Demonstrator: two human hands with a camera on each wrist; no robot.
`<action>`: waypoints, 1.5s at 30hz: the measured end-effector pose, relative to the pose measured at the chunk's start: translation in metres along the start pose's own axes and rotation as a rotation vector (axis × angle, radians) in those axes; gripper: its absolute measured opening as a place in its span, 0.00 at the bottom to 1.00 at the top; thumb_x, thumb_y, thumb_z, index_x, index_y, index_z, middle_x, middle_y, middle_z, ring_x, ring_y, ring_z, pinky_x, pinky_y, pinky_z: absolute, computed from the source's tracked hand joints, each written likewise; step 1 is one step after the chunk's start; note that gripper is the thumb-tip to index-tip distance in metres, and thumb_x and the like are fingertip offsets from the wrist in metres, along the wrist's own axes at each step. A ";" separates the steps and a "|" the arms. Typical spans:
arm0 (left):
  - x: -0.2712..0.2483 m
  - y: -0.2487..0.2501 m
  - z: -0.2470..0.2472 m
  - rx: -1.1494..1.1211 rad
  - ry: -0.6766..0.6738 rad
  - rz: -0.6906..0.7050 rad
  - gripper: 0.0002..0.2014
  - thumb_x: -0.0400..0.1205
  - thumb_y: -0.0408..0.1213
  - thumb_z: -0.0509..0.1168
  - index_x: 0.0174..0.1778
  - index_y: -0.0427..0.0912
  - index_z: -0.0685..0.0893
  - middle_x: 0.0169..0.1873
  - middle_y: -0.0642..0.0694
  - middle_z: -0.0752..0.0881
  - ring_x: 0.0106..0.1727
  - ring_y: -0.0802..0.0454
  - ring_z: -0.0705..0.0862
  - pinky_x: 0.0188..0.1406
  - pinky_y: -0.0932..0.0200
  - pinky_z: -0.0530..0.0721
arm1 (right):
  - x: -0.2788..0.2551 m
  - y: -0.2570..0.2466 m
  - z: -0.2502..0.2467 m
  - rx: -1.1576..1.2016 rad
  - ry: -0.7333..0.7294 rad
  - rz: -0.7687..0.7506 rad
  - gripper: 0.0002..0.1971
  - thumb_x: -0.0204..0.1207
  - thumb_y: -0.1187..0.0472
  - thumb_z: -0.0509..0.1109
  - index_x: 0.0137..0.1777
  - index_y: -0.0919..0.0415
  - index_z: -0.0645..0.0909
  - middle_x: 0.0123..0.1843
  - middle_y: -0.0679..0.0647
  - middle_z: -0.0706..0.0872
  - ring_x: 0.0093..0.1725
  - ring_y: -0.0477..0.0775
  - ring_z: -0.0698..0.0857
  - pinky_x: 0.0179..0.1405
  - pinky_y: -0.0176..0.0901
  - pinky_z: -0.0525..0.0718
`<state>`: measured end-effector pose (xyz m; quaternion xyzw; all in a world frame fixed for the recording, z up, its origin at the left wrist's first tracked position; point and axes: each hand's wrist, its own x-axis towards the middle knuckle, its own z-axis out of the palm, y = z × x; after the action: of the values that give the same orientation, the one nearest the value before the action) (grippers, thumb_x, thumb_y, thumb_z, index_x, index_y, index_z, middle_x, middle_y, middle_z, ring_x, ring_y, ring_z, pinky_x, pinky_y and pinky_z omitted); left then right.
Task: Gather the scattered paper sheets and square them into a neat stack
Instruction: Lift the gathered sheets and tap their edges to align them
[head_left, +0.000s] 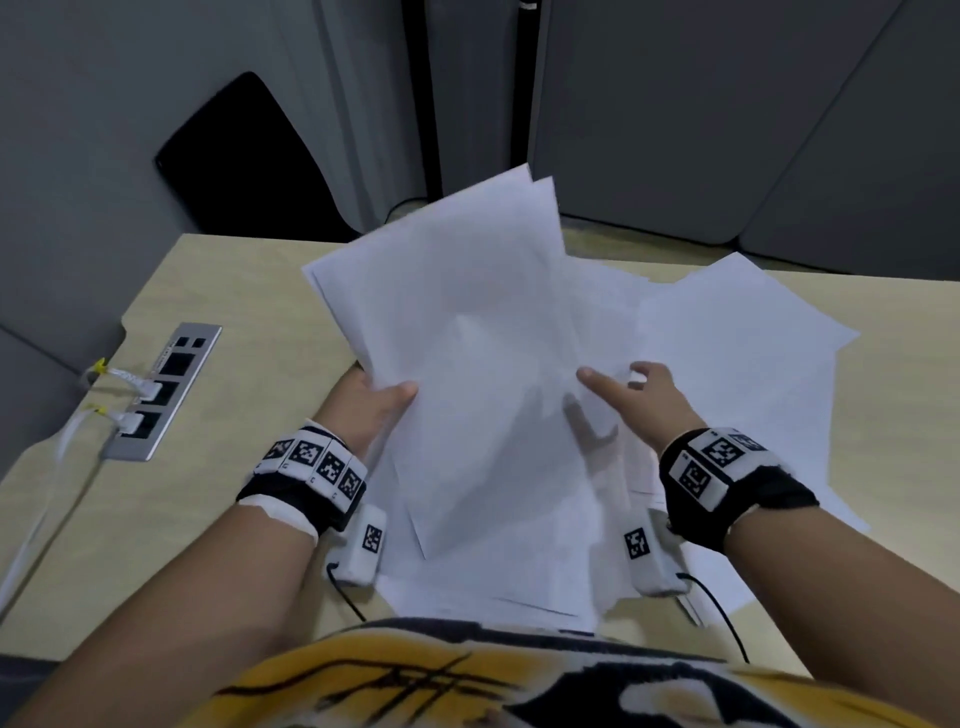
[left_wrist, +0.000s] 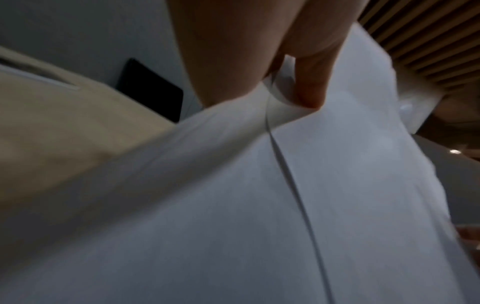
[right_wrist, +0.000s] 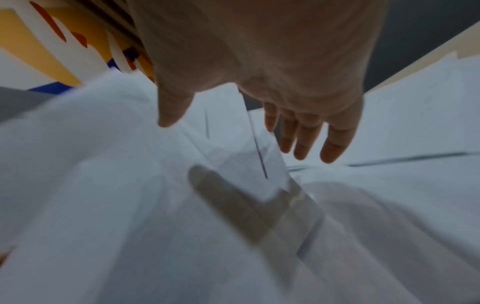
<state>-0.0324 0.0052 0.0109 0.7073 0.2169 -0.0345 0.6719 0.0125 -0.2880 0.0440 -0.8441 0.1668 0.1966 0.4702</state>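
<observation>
— What's my left hand doing from the head view?

— It holds a fanned bundle of white paper sheets raised off the pale wood-grain desk, thumb on top near the lower left edge. I can't see the other fingers there.

— My left wrist view fills that in: a fingertip presses a curled paper edge from beneath, so it's a pinch. The sheets look thin and smooth, with slightly offset edges.

— And my right hand?

— Fingers spread and relaxed, holding nothing, hovering over the loose sheets lying overlapped and askew on the desk. The right wrist view shows its shadow on rumpled paper, which the head view only hints at.

— Anything else?

— A brushed-metal socket panel with white plugs sits at the desk's left edge.
</observation>
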 end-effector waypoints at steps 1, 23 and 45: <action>-0.003 0.013 0.000 -0.030 -0.022 0.037 0.13 0.70 0.36 0.71 0.50 0.44 0.88 0.54 0.42 0.90 0.57 0.42 0.88 0.66 0.39 0.81 | 0.003 -0.004 -0.003 0.061 0.004 -0.041 0.51 0.66 0.35 0.75 0.82 0.56 0.56 0.77 0.57 0.72 0.74 0.58 0.75 0.72 0.52 0.71; -0.020 0.091 0.000 -0.108 0.203 0.363 0.16 0.79 0.27 0.69 0.26 0.41 0.78 0.14 0.60 0.81 0.20 0.70 0.80 0.26 0.77 0.76 | -0.021 -0.071 -0.026 0.239 0.164 -0.749 0.09 0.83 0.61 0.65 0.59 0.47 0.81 0.48 0.34 0.85 0.51 0.33 0.84 0.56 0.38 0.80; -0.012 0.091 -0.004 -0.150 -0.106 0.345 0.24 0.56 0.37 0.79 0.50 0.46 0.90 0.49 0.45 0.92 0.54 0.45 0.90 0.53 0.49 0.88 | -0.018 -0.062 -0.022 0.511 -0.011 -0.605 0.37 0.64 0.59 0.83 0.72 0.54 0.71 0.63 0.51 0.87 0.62 0.51 0.87 0.64 0.58 0.83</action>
<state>-0.0118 0.0062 0.1004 0.6790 0.0589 0.0602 0.7293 0.0294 -0.2738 0.1086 -0.7097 -0.0484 0.0058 0.7028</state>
